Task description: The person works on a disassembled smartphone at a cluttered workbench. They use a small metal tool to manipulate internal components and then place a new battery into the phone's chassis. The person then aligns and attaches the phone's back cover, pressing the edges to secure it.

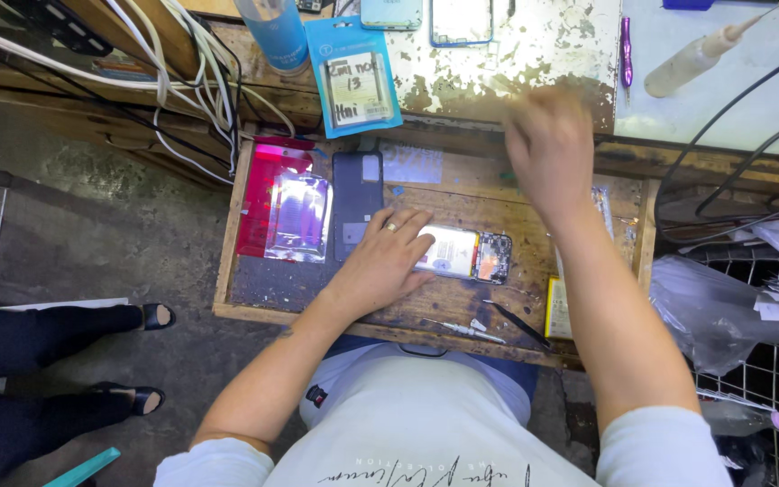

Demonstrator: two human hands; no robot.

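Opened phone (466, 253) lies back-up, innards showing, mid-drawer near the front edge, where the left hand (388, 257) presses flat on it with spread fingers, seemingly to keep it from sliding. A screwdriver (463, 330) and black pry tool (517, 323) lie just nearer, within reach. Farther back, the right hand (547, 149) hovers blurred (grip unreadable) at the counter's near edge.
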